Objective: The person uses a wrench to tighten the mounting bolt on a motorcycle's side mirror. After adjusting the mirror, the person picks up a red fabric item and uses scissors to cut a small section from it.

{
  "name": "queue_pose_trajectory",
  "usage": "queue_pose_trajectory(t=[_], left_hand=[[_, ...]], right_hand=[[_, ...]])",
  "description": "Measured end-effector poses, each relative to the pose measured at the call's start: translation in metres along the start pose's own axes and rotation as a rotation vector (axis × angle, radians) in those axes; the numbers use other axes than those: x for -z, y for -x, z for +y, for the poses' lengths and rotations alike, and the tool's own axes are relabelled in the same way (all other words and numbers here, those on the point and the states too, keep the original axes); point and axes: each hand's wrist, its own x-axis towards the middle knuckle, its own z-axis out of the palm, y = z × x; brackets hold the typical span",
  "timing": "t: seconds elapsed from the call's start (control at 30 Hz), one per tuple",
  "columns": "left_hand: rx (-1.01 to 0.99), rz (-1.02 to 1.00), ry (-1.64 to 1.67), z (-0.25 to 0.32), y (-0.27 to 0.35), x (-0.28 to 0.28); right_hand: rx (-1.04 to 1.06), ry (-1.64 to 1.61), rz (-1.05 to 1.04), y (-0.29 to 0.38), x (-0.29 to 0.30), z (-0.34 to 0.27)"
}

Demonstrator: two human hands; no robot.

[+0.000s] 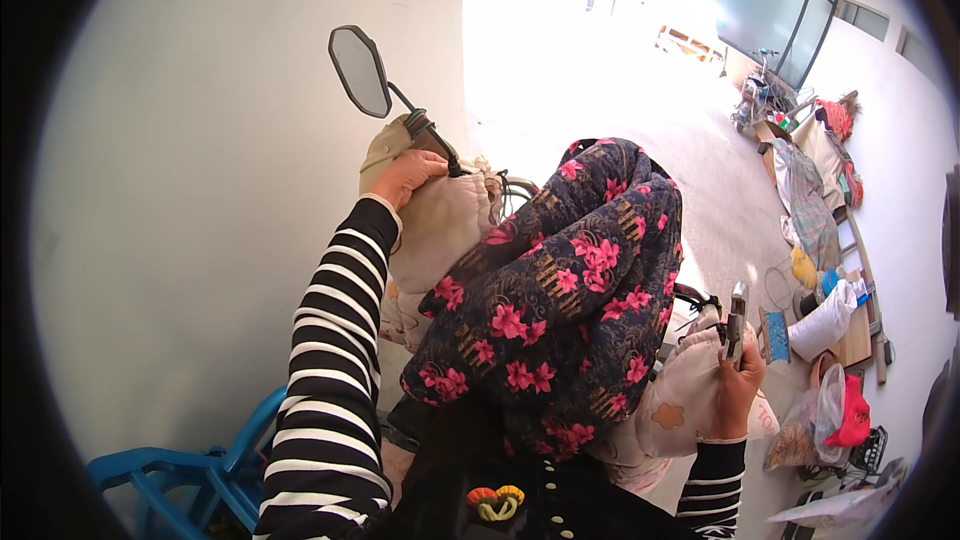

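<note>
My left hand (411, 176) is at the base of a rear-view mirror's black stem (453, 163), thumb and fingers pinched against it. The angular mirror (360, 71) stands above, tilted to the left. Under that hand hangs a beige padded handlebar cover (431, 247). My right hand (739, 390) grips a metal hand tool (737, 322), apparently pliers, with its head pointing up; the handles are hidden in the hand. Just beside it is the pale right handlebar cover (679, 382) with a star patch. Between the hands, a dark cloth with pink flowers (570, 277) drapes over the vehicle's front.
A plain wall (225, 165) runs close along the left. Blue plastic furniture (165, 465) stands at lower left. Along the right wall lie a white sack (825, 322), plastic bags (799, 427), a red cloth or bag (851, 412) and heaped fabrics (810, 172). A bicycle (757, 90) stands farther back.
</note>
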Motion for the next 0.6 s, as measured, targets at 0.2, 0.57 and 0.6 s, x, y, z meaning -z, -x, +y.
queue_pose_trajectory(t=[0.2, 0.57, 0.6], left_hand=[[-0.167, 0.117, -0.056, -0.010, -0.014, -0.012], [-0.308, 0.156, 0.024, -0.012, 0.024, -0.032], [-0.332, 0.099, 0.124, -0.011, 0.025, -0.035]], right_hand=[[-0.035, 0.047, 0.022, 0.001, -0.001, -0.005], [-0.010, 0.035, -0.029, 0.000, 0.028, 0.045], [0.001, 0.036, -0.036, -0.001, 0.028, 0.044]])
